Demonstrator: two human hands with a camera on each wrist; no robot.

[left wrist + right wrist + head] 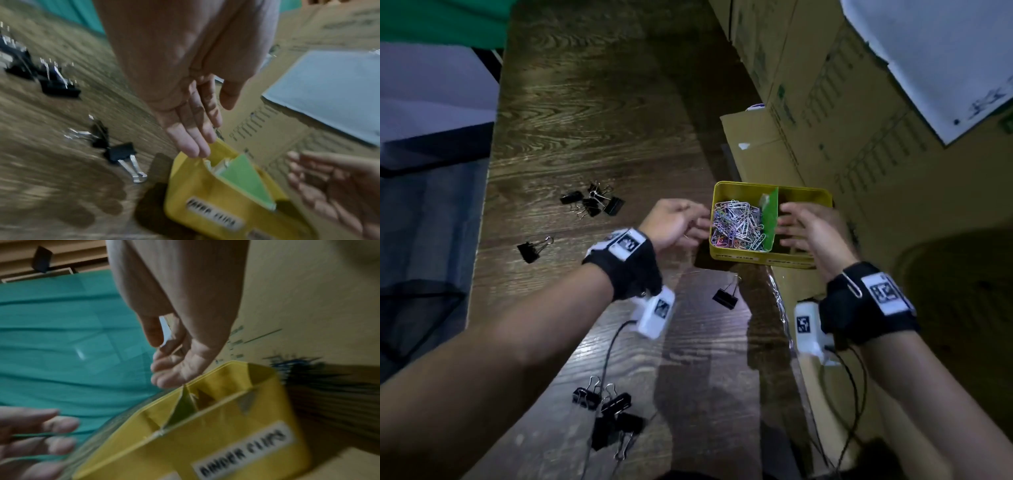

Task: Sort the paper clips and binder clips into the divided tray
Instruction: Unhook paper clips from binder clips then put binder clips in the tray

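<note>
Both my hands at the yellow divided tray, holding nothing.

Nearest me, a cluster of black binder clips lies on the wooden table; a single binder clip sits farther in, just short of the tray. My left hand reaches the left wall of the divided tray, fingers straight and relaxed at the rim. My right hand hovers over the right compartment, fingers loosely extended. The left compartment holds the paper clips; a green divider separates the compartments. Beyond my left hand, one more binder clip and a far cluster remain on the table. Cardboard boxes stand behind.
</note>
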